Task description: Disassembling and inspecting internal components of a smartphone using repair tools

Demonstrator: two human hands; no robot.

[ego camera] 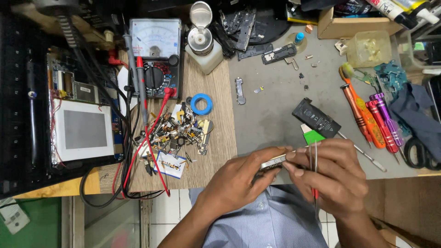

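A small silver part (pixel 274 161) sits pinched between both hands just past the near edge of the desk (pixel 271 105), over the person's blue shirt. The left hand (pixel 239 181) closes its fingers on the part from below and behind. The right hand (pixel 330 177) grips the part's other end with thumb and forefinger, and its remaining fingers clamp a pair of tweezers (pixel 313 160) that stand upright across the palm.

Just beyond the part lie a green card (pixel 313 136) and a black battery (pixel 316 117). Right of the battery a row of screwdrivers (pixel 372 121) lies side by side. Further back from the battery stands a clear tub (pixel 369 48) holding pale bits, beside an open cardboard box (pixel 349 27). Left of the battery, a heap of small scraps (pixel 179 133) covers a wooden board, with a meter (pixel 155 57) behind it. Bare grey desk lies between the battery and the board.
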